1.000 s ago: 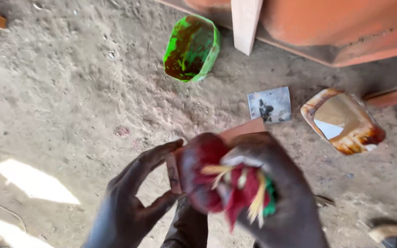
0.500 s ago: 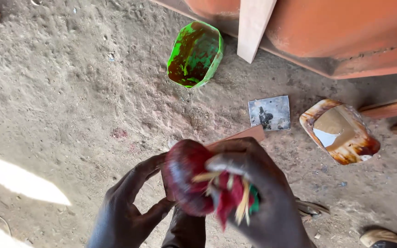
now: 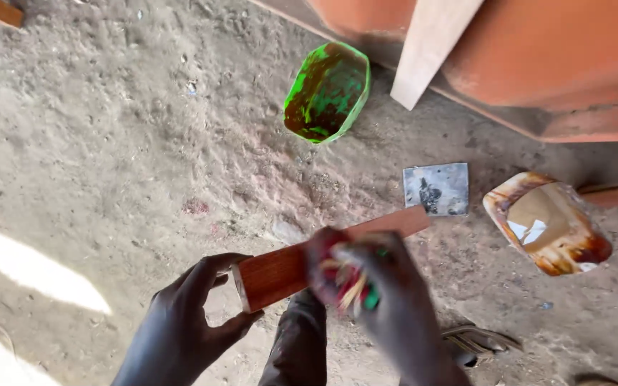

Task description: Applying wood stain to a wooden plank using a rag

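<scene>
We are looking at a scene lying mostly in even, soft shade, with two bright sun patches [image 3: 33,275] burning out on the ground at lower left. The right hand [image 3: 384,307] is smearing into motion blur, while the left hand [image 3: 180,322] and the ground are staying sharp.

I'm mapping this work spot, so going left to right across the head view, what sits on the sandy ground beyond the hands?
Green cut-open plastic container stained brown inside → pale wooden plank leaning on the orange structure → small grey square sheet → cut plastic container with brown liquid.
</scene>
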